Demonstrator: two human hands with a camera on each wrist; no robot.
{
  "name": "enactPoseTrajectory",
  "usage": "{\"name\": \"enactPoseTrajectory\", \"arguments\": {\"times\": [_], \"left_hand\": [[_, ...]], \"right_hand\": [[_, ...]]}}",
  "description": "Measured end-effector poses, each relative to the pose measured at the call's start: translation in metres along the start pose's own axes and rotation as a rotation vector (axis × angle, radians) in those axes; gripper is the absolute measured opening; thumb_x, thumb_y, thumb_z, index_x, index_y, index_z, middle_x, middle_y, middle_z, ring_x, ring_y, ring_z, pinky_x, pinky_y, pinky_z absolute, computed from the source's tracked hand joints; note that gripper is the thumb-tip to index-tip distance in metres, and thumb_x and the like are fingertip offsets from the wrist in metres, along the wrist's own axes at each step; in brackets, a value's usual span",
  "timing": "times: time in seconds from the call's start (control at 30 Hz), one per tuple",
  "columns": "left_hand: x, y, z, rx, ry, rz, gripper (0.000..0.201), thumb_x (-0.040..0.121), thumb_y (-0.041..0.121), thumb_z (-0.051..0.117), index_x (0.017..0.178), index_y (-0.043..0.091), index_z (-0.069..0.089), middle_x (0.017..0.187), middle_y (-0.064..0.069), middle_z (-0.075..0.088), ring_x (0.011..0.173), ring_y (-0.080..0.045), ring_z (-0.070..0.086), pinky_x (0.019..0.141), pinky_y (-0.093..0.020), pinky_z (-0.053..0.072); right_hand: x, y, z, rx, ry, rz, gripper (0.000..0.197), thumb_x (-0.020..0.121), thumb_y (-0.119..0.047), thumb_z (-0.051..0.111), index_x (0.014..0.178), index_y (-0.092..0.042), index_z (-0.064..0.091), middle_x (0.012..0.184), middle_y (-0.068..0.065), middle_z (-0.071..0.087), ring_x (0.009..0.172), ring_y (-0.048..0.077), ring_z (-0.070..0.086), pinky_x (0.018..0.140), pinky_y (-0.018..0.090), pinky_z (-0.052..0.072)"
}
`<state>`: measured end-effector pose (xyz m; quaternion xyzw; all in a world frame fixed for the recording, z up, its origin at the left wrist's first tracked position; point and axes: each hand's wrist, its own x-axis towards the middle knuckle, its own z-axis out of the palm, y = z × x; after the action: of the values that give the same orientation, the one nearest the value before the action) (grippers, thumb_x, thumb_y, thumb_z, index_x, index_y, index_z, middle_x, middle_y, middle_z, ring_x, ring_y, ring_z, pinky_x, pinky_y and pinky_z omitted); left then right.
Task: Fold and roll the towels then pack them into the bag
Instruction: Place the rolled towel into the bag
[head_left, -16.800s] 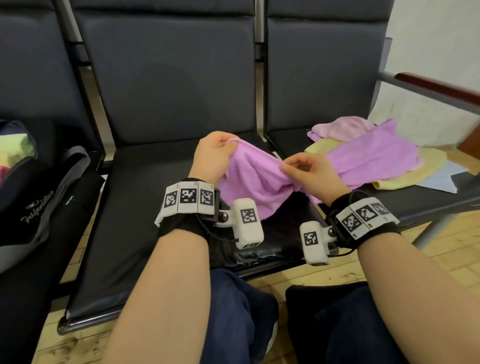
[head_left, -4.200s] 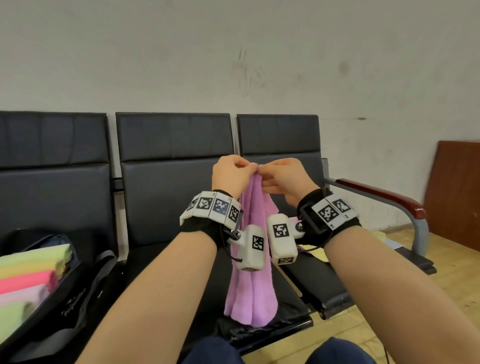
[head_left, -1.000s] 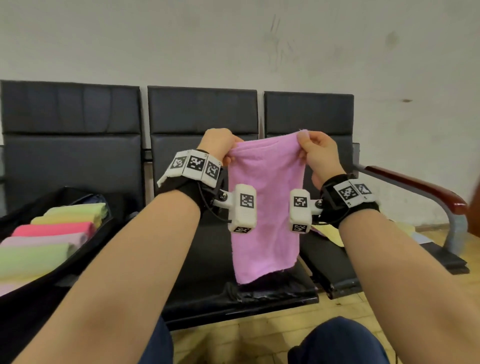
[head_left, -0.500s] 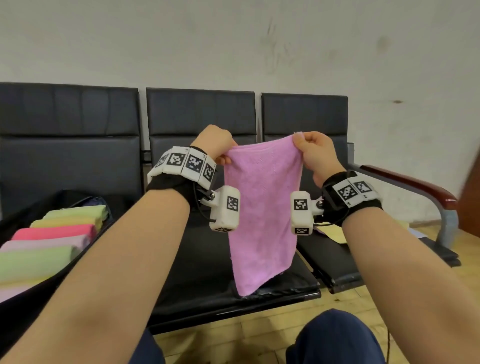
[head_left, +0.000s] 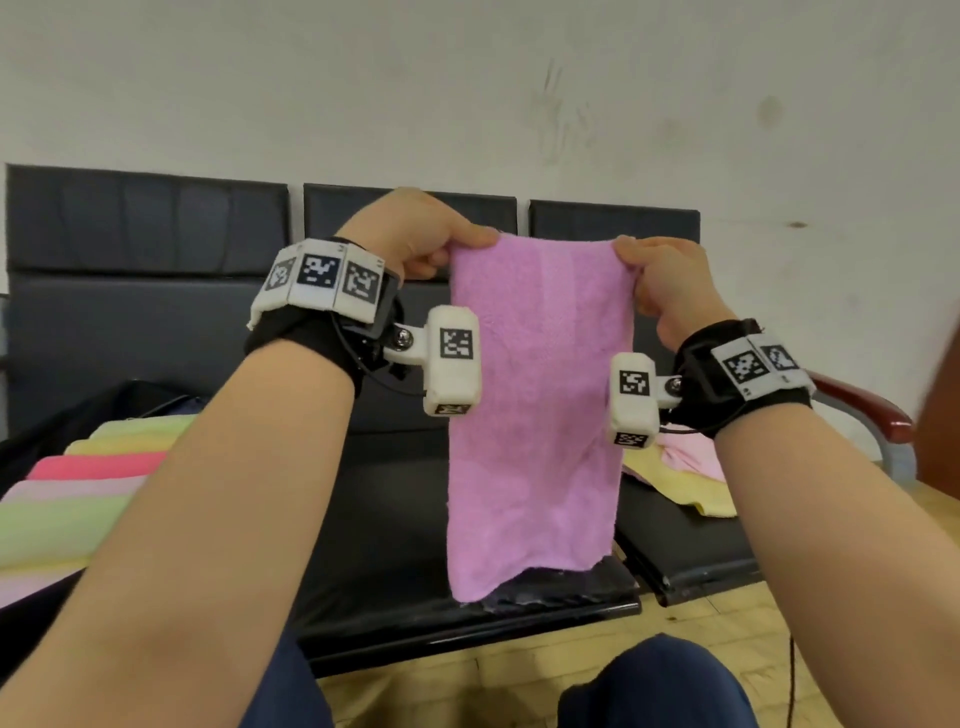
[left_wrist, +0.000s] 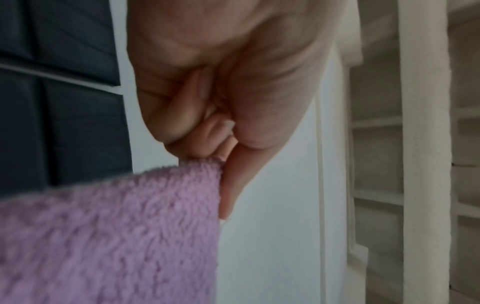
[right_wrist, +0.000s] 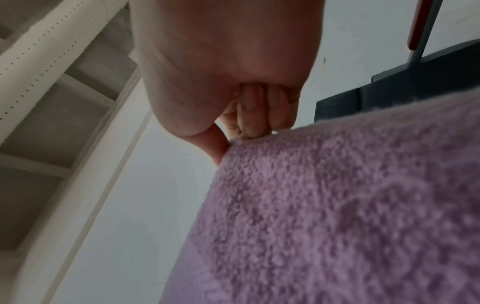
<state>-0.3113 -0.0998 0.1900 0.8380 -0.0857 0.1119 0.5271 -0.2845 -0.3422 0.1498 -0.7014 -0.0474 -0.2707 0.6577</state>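
Observation:
A folded purple towel (head_left: 535, 415) hangs flat in the air in front of the middle black seat (head_left: 395, 561). My left hand (head_left: 415, 239) pinches its top left corner and my right hand (head_left: 660, 280) pinches its top right corner, stretching the top edge taut. The left wrist view shows the thumb and curled fingers of my left hand (left_wrist: 221, 162) clamped on the towel (left_wrist: 109, 236) corner. In the right wrist view, my right hand (right_wrist: 233, 139) nips the towel (right_wrist: 337, 216) edge the same way. A black bag (head_left: 31, 447) at the left holds several rolled towels (head_left: 78, 493).
Loose pink and yellow towels (head_left: 685, 473) lie on the right seat (head_left: 685, 551), beside a red-topped metal armrest (head_left: 872, 410). The black seat backs (head_left: 145, 260) stand against a white wall. My knees show at the bottom edge, above a wooden floor (head_left: 519, 675).
Since a second ago the towel is pulled wider and its top edge is straighter. Both hands have risen a little and moved slightly apart.

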Motion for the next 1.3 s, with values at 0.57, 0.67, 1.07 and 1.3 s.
{"name": "enactPoseTrajectory", "arguments": {"times": [0.57, 0.67, 1.07, 1.3], "left_hand": [[0.125, -0.174, 0.025, -0.002, 0.498, 0.227, 0.012, 0.081, 0.003, 0.065, 0.091, 0.006, 0.072, 0.092, -0.009, 0.069, 0.083, -0.017, 0.061, 0.081, -0.027, 0.049], [0.115, -0.216, 0.035, 0.07, 0.438, 0.17, 0.012, 0.082, 0.004, 0.065, 0.09, 0.007, 0.073, 0.091, -0.006, 0.07, 0.085, -0.018, 0.063, 0.081, -0.026, 0.049], [0.019, -0.361, 0.078, 0.407, -0.407, -0.409, 0.006, 0.083, 0.01, 0.071, 0.083, 0.014, 0.067, 0.061, 0.002, 0.062, 0.044, 0.001, 0.054, 0.046, -0.01, 0.041], [0.008, -0.361, 0.08, 0.538, -0.58, -0.388, 0.028, 0.077, 0.001, 0.072, 0.104, 0.011, 0.07, 0.077, 0.006, 0.063, 0.082, -0.015, 0.059, 0.091, -0.031, 0.05]], "right_hand": [[0.088, 0.151, 0.137, 0.171, -0.202, -0.05, 0.008, 0.098, -0.012, 0.053, 0.091, -0.012, 0.056, 0.09, 0.011, 0.065, 0.072, 0.015, 0.067, 0.072, 0.022, 0.056], [0.073, 0.195, 0.135, 0.117, -0.273, 0.0, 0.005, 0.097, -0.012, 0.054, 0.097, -0.01, 0.058, 0.093, 0.01, 0.067, 0.078, 0.016, 0.069, 0.075, 0.024, 0.057], [-0.033, 0.326, 0.098, -0.519, -0.847, 0.47, 0.009, 0.086, -0.018, 0.07, 0.087, -0.01, 0.065, 0.068, 0.003, 0.062, 0.061, 0.009, 0.057, 0.051, 0.016, 0.045], [-0.044, 0.304, 0.088, -0.629, -1.042, 0.403, 0.012, 0.079, -0.011, 0.075, 0.083, -0.007, 0.064, 0.06, -0.003, 0.059, 0.052, 0.005, 0.051, 0.047, 0.019, 0.035]]}}
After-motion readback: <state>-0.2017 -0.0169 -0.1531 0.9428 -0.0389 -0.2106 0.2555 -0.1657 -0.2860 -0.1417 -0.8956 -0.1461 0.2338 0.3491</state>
